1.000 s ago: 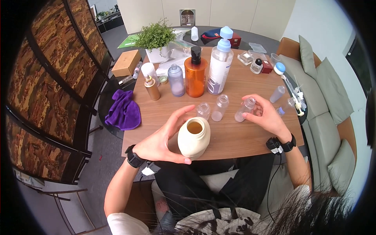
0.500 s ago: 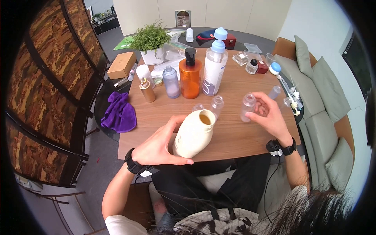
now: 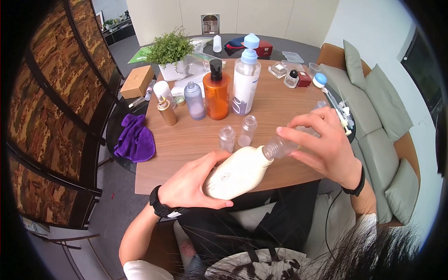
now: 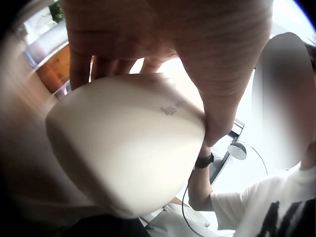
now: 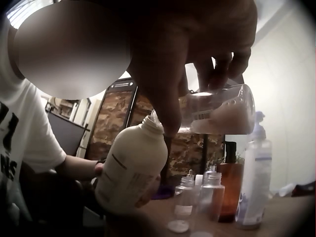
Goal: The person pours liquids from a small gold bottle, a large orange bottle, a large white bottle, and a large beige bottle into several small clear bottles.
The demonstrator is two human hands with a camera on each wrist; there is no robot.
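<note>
My left hand grips a cream bottle around its body, tilted with its mouth to the upper right. In my right hand a small clear bottle is pinched, lying nearly on its side, its neck at the cream bottle's mouth. The right wrist view shows pale contents in the clear bottle and the cream bottle slanting up to it. The left wrist view has the cream bottle under my left hand. Two more small clear bottles stand just behind.
Behind stand a blue-grey bottle, an orange pump bottle, a tall white bottle and a gold bottle. A potted plant is at the back, a purple cloth at left, small jars and boxes at back right.
The cream bottle has tipped from near upright towards the right. My right hand has lifted the small clear bottle off the table, turned it sideways and brought its neck to the cream bottle's mouth.
</note>
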